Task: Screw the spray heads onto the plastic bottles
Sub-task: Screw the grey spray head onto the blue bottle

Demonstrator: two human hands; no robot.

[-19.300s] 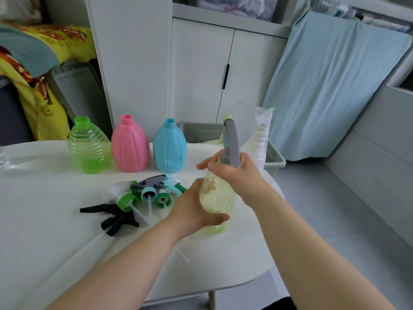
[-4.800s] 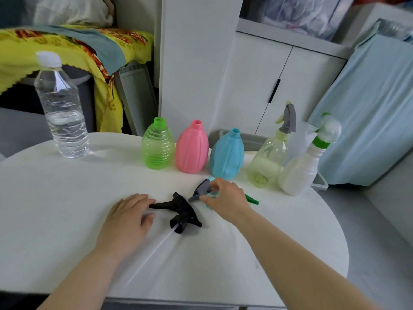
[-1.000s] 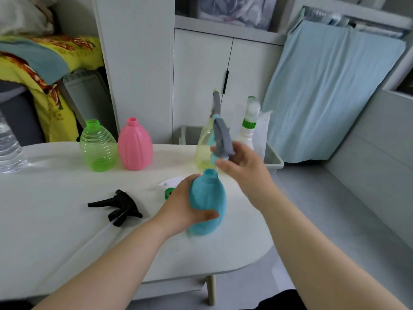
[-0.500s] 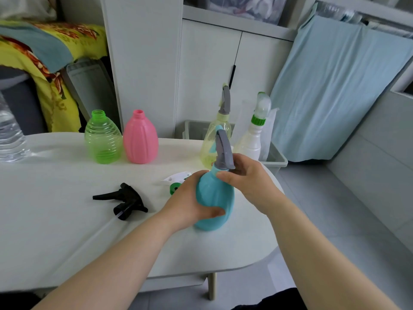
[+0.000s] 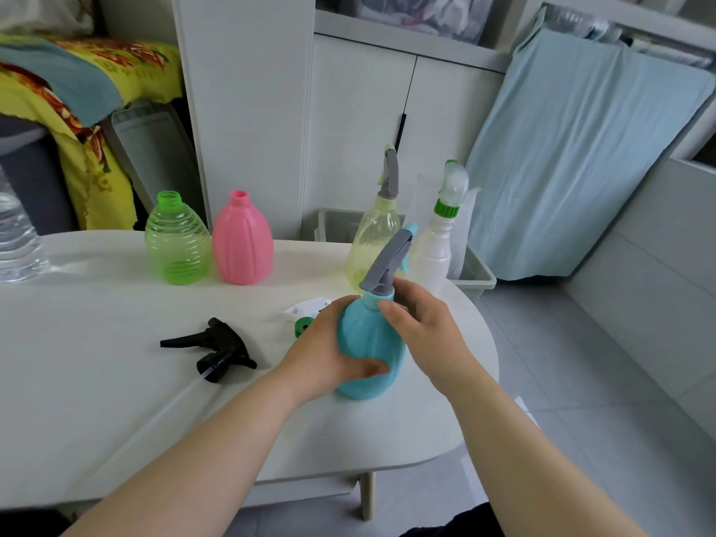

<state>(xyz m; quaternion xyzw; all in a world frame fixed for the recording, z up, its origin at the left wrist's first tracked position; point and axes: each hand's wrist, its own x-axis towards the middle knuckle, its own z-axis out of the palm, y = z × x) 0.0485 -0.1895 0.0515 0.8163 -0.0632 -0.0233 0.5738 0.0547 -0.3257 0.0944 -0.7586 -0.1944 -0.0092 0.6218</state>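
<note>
The left hand (image 5: 329, 352) is gripping the blue bottle (image 5: 368, 343) round its belly; directly above, the right hand (image 5: 426, 331) fingers (image 5: 388, 308) are curling round the grey spray head (image 5: 387, 261) collar, its nozzle tilting rightward.

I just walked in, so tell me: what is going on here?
A person is fitting a grey spray head onto a blue bottle at the white table. The left hand grips the bottle's body; the right hand holds the head's base. The yellowish bottle and white bottle behind carry heads. The green bottle and pink bottle are uncapped; a black spray head lies loose.
</note>
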